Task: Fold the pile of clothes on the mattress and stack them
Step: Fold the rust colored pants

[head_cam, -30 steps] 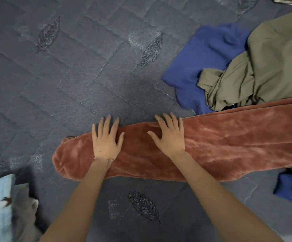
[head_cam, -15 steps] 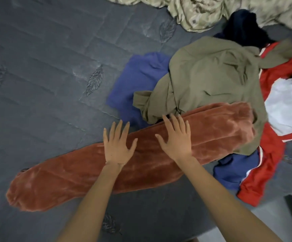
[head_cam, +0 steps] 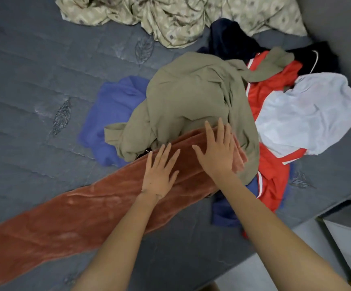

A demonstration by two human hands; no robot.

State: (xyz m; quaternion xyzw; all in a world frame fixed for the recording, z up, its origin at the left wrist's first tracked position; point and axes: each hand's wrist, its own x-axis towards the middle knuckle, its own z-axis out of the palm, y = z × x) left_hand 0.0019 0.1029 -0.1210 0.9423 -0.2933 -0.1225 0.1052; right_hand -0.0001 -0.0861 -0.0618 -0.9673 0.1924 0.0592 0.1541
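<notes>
On the grey quilted mattress point(head_cam: 34, 80), the left hand point(head_cam: 159, 175) and right hand point(head_cam: 217, 152) press flat, fingers straight, grasping nothing, on the long rust velvet garment point(head_cam: 76, 217) beside the clothes pile point(head_cam: 191, 97).

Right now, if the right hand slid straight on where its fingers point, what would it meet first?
Most likely the olive garment: the right hand lies flat on the rust fleece, fingers pointing at that heap just beyond their tips.
</notes>
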